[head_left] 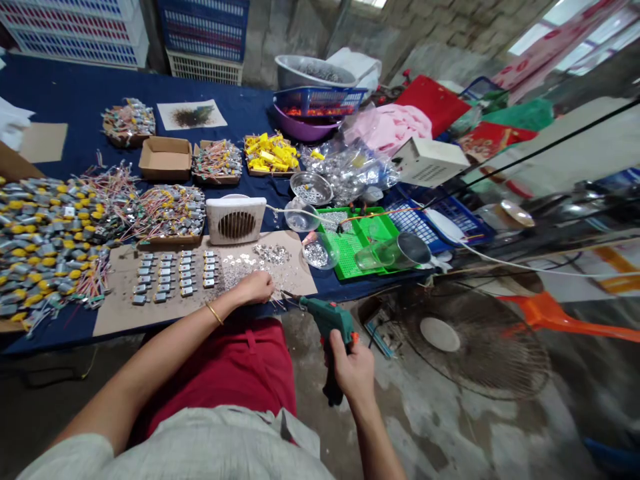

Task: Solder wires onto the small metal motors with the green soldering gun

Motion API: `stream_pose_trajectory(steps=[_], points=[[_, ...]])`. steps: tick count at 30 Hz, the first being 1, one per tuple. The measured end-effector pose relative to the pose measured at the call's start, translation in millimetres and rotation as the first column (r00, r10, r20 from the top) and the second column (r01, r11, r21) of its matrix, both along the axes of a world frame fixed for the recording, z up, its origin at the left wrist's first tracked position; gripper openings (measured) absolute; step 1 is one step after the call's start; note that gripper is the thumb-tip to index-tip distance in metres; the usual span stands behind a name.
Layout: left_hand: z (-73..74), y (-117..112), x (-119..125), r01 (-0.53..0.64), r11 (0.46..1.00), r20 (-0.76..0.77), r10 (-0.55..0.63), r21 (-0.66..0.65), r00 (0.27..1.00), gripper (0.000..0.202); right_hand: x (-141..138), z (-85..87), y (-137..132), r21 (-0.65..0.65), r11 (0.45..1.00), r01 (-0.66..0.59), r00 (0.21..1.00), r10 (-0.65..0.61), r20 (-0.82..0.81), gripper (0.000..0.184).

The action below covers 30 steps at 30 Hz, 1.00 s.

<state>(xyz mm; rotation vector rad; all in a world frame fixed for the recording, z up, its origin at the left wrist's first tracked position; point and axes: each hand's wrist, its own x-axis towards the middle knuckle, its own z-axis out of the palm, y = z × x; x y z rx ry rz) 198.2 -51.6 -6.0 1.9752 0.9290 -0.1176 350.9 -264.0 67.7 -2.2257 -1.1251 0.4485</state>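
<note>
My right hand (pixel 354 365) is wrapped round the grip of a green soldering gun (pixel 327 315) with orange-red details. The gun's thin metal tip points left, over the front edge of the cardboard sheet (pixel 117 293). Just left of that tip, my left hand (pixel 256 287) is closed with the fingers pinched together; whatever it holds is too small to make out. Small motors (pixel 163 277) stand in rows on the cardboard, left of my left hand. Beyond the hand, small metal pieces (pixel 273 253) lie scattered on the same sheet.
A white boxed fan (pixel 236 220) stands behind the cardboard. Heaped motors (pixel 45 240) with yellow ends fill the left. Boxes hold wired motors (pixel 170 210) and yellow parts (pixel 270 153). A green tray (pixel 360 233) sits right, with a floor fan (pixel 470 340) below. Cables cross the right side.
</note>
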Motion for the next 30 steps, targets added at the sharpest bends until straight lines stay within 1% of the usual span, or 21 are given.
stream_pose_trajectory(steps=[5, 9, 13, 16, 18, 20, 25, 27, 30], points=[[-0.6, 0.7, 0.9, 0.012, 1.000, 0.001, -0.012, 0.016, 1.000, 0.028, -1.1, 0.6, -0.4, -0.021, 1.000, 0.005, 1.000, -0.005, -0.006, 0.062], [3.9, 0.4, 1.0, 0.010, 1.000, -0.028, -0.009, 0.019, 1.000, 0.027, -1.9, -0.9, 0.9, -0.015, 1.000, -0.020, 1.000, 0.020, 0.001, 0.061], [9.9, -0.4, 1.4, 0.011, 1.000, -0.042, -0.010, 0.022, 0.999, 0.029, -7.1, 2.8, 5.7, 0.007, 0.998, -0.064, 0.995, 0.063, 0.082, 0.059], [13.3, -1.9, 1.8, 0.002, 1.000, -0.045, 0.000, 0.030, 0.999, 0.029, -14.4, 10.3, 10.3, 0.039, 0.991, -0.131, 0.977, 0.123, 0.171, 0.055], [15.0, -3.1, 2.0, -0.012, 1.000, -0.043, 0.013, 0.028, 0.999, 0.029, -18.0, 15.2, 11.4, 0.054, 0.985, -0.164, 0.969, 0.151, 0.193, 0.053], [16.4, -4.0, 2.0, -0.022, 1.000, -0.043, 0.023, 0.020, 0.999, 0.028, -18.5, 18.2, 9.7, 0.065, 0.988, -0.140, 0.976, 0.127, 0.176, 0.053], [19.2, -4.0, 1.8, -0.026, 1.000, -0.059, 0.026, 0.009, 0.998, 0.027, -11.1, 16.5, -0.9, 0.061, 0.998, 0.020, 0.996, -0.026, 0.091, 0.059], [19.7, -4.1, 1.7, -0.033, 0.999, -0.049, 0.033, 0.008, 0.998, 0.027, -9.1, 14.7, -3.5, 0.051, 0.998, 0.048, 0.996, -0.052, 0.072, 0.061], [18.9, -4.7, 1.7, -0.041, 0.999, -0.036, 0.041, 0.003, 0.999, 0.026, -8.9, 13.5, -4.0, 0.043, 0.998, 0.054, 0.997, -0.056, 0.058, 0.062]])
